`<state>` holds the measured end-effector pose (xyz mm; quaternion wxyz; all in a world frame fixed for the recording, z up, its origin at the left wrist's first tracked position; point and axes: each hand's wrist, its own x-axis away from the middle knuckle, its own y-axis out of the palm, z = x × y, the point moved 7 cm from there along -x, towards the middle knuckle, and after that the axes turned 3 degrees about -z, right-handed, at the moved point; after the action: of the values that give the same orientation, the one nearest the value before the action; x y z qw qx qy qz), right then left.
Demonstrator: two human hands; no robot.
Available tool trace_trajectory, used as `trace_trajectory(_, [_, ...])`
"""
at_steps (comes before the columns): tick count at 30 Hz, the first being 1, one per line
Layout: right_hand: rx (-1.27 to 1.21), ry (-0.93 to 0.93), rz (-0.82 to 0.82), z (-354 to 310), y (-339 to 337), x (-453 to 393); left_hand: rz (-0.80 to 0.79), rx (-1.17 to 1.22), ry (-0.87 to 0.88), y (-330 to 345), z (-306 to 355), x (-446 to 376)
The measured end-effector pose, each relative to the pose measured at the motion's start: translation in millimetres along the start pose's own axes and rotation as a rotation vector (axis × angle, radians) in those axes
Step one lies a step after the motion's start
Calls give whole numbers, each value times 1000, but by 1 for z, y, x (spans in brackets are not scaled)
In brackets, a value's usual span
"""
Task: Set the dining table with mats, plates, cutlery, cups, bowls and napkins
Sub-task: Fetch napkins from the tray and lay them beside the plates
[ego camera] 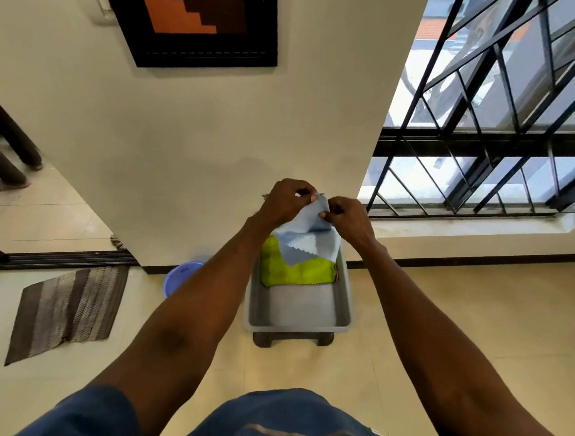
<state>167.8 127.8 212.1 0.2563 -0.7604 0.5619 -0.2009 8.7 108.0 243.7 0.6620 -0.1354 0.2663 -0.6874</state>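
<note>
A person looks down at their own two bare forearms, which reach forward from a dark blue garment (285, 425) at the bottom edge and meet above a grey plastic tub (343, 300). The tub stands on a low dark stool (293, 339) on a pale tiled floor (459, 325), its long axis running away from the viewer toward a cream wall (215, 165).

The near half of the tub shows bare grey bottom. In the far half lies a lime-green cloth (286, 268), folded flat. Over it hangs a light blue napkin (307, 234) with zigzag-cut edges, held up by its top end so that its length runs from the hands down into the tub, its lower point resting on the green cloth.

The left hand (289, 201) pinches the napkin's top edge, its fingers (310, 195) curled together on the fabric. The right hand (347, 218) pinches the same edge just beside it, thumb and fingers closed on the cloth. The two hands nearly touch.

To the left, a blue basin (180, 276) sits by the wall, and a striped brown mat (65, 311) lies on the floor. Higher up hang a dark-framed picture (191, 17) and, to the right, a barred window (507, 114).
</note>
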Motion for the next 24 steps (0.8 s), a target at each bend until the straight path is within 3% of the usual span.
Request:
trace_trajectory(3, [35, 34, -16, 16, 9, 6, 47, -14, -19, -5, -2, -3])
trace_trajectory(9, [43, 3, 75, 9, 10, 11, -59, -84, -8, -1, 0, 0])
trace_trajectory(14, [104, 23, 59, 18, 16, 14, 144, -50, 31, -14, 3, -2])
trace_trajectory(20, [341, 322, -208, 72, 48, 40, 336, 67, -54, -43, -8, -4])
trace_trajectory(24, [436, 393, -432, 91, 66, 49, 269, 58, -63, -42, -13, -5])
